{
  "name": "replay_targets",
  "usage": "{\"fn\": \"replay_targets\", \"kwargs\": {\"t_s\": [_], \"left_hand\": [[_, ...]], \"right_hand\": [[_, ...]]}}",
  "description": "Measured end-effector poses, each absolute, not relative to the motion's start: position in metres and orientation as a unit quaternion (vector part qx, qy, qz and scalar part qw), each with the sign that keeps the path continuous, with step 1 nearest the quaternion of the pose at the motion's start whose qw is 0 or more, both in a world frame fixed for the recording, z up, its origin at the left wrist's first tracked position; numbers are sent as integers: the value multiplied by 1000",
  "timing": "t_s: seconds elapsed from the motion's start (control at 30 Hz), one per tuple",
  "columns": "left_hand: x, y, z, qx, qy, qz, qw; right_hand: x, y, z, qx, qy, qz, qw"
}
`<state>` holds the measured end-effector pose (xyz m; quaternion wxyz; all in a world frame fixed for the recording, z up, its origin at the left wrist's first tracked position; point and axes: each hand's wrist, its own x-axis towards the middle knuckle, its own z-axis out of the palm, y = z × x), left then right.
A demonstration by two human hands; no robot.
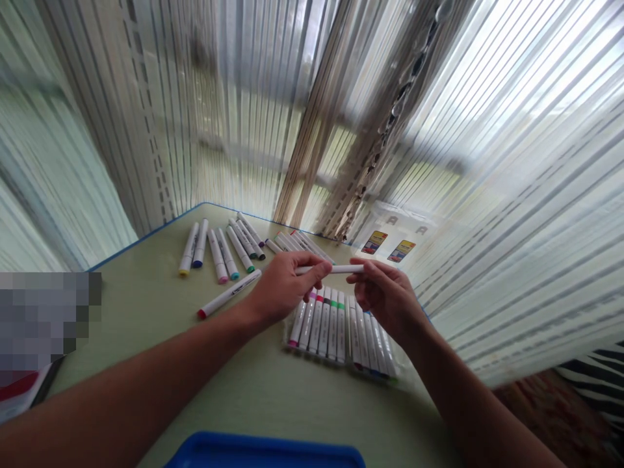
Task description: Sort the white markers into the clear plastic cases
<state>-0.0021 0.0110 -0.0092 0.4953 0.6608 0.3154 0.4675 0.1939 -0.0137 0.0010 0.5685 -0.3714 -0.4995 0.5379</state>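
Note:
A white marker [341,268] lies level between both hands, above the table. My left hand [291,281] is closed around its left part, and my right hand [383,289] pinches its right end. The colours of its ends are hidden by my fingers. Just below the hands, a clear plastic case [316,356] lies on the table with two rows of white markers in it, some showing pink, red and green bands. To the left of my left hand, a red-tipped marker [229,294] rests alone on the table.
Several loose markers [221,255] lie across the back of the green table [146,325], with another group [302,242] behind my hands. Clear packaging with two labels [402,251] leans by the curtain [234,130]. A blue tray edge [268,448] is nearest me.

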Motion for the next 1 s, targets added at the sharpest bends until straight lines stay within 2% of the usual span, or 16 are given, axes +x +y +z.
{"fn": "replay_targets", "kwargs": {"t_s": [0.2, 0.63, 1.0], "left_hand": [[-1, 12, -10, 634, 300, 490, 518], [2, 16, -15, 600, 270, 542, 523], [4, 12, -13, 579, 269, 534, 554]], "right_hand": [[195, -13, 2, -367, -481, 553, 572], [197, -8, 2, -403, -452, 506, 614], [202, -6, 2, -434, -430, 483, 627]]}}
